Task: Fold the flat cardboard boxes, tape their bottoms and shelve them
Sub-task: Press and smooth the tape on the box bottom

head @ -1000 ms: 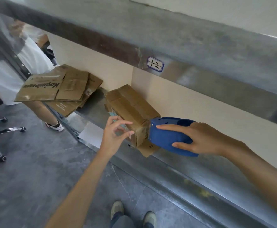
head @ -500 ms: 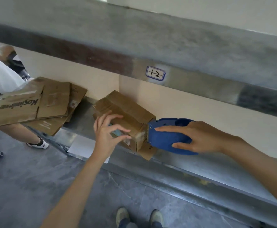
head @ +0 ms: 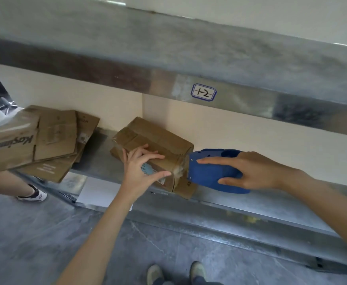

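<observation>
Steel racking against a cream wall, grey floor underneath, and a handwritten "1-2" label (head: 203,93) stuck on the edge of the upper shelf. Everything's happening on the lower shelf (head: 250,204).

Looks like the taping step to me. The folded cardboard box (head: 160,138) lies on its side on that shelf, close to the wall. The left hand (head: 141,171) braces it, fingers (head: 147,156) spread across the near face and top edge, pressing rather than clamping. The right hand (head: 259,169) grips the blue tape dispenser (head: 207,173), index finger laid straight along its side and the rest wrapped around the body. The dispenser's front end is right up against the box's right end, and there's a bit of clear tape (head: 178,169) crinkled over that corner.

My guess at the next move: pull the dispenser off to tear the tape, rub the strip flat, then push the box back onto the shelf. One loose flap sticks out under the box, so that needs watching.

Count:
- 1 folded box
- 1 tape dispenser
- a stack of flat cardboard boxes (head: 45,138) on the left, at least three, can't tell exactly
- 1 white sheet (head: 100,191) at the shelf edge
- someone else's shoe (head: 34,195) on the floor, far left
</observation>
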The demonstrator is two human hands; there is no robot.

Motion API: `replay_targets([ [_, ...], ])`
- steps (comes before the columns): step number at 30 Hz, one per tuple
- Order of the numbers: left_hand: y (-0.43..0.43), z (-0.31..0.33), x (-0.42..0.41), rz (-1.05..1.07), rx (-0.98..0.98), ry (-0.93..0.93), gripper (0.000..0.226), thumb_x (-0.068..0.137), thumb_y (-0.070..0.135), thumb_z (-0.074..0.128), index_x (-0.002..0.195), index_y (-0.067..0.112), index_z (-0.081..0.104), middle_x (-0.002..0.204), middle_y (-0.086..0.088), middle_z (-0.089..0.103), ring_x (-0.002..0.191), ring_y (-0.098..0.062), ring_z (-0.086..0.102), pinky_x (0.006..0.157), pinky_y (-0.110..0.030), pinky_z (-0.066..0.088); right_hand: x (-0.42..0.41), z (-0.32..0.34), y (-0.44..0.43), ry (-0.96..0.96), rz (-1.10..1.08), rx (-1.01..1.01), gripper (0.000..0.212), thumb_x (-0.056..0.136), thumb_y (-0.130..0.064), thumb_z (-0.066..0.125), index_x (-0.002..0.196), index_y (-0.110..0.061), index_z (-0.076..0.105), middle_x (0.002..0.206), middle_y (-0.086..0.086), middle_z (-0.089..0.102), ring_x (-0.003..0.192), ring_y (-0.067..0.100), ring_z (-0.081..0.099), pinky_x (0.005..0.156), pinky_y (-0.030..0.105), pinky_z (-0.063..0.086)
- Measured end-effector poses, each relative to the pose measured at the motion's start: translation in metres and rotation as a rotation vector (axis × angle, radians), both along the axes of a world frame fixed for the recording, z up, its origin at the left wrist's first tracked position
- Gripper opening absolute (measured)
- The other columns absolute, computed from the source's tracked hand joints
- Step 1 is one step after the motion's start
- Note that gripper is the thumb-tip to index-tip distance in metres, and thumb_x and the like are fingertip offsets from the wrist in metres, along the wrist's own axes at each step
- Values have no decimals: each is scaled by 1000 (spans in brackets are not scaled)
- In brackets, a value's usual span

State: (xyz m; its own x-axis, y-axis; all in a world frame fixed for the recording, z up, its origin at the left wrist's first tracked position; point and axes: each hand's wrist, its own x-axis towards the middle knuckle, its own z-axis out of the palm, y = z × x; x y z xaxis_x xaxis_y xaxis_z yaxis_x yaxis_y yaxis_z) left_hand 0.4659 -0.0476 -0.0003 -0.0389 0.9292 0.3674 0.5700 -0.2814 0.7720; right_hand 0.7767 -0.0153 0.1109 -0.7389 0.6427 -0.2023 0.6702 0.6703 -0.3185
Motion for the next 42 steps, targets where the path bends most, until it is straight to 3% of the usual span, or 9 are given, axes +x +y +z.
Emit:
replay_targets([
  [3,0,1,11,78,17,-9,42,60,68,75,90,38,70,101,14,61,124,-11,47,116,-62,10,-2,0,1,-5,-24,-2,65,98,-47,51,135,-77,7,55,5,47,47,14,34,55,26,39],
  [8,1,-4,13,75,27,-42,28,74,59,68,89,36,70,98,13,62,124,-8,45,118,-59,5,-2,2,0,-16,-51,-14,65,97,-47,51,135,-77,7,57,8,49,47,13,36,60,34,45],
  [16,2,-7,3,4,40,-58,18,89,46,56,96,39,71,102,22,61,126,-3,43,120,-55,1,0,7,-5,-31,-54,-22,65,98,-45,53,135,-77,10,52,3,38,48,14,33,54,25,35],
  [20,1,-10,-2,-48,41,-12,39,70,63,72,100,40,70,108,18,61,130,0,40,121,-47,1,-1,6,-6,-24,-61,-28,66,98,-46,53,134,-78,8,53,5,38,48,13,32,54,28,38],
  [23,0,-11,2,-21,71,30,50,59,62,81,100,34,72,108,15,60,128,-2,41,119,-57,7,-2,4,-3,-15,-63,-16,66,97,-46,53,134,-78,8,56,10,44,47,13,32,54,27,37],
  [28,3,-18,6,19,125,69,41,63,52,79,94,25,74,103,12,60,123,-6,43,113,-66,14,-5,0,-4,-22,-74,-24,66,97,-45,54,134,-78,10,49,-2,33,47,14,34,53,22,33],
  [35,4,-23,-1,-3,142,127,32,75,47,70,100,26,74,108,10,60,127,-9,42,118,-51,6,-4,8,-4,-45,-72,-17,65,98,-46,52,134,-78,9,51,0,34,48,14,33,55,29,38],
  [38,4,-20,-3,-24,117,133,27,76,35,76,102,27,73,111,12,58,129,-12,42,117,-57,7,-4,10,-4,-56,-66,-14,65,98,-46,52,134,-78,8,52,1,35,48,15,34,55,30,39],
  [42,0,-14,-6,-66,63,148,37,73,19,85,106,28,71,120,12,55,133,-6,34,115,-69,7,-5,11,-5,-57,-53,-1,64,98,-46,52,135,-77,10,48,-2,35,48,14,35,53,23,33],
])
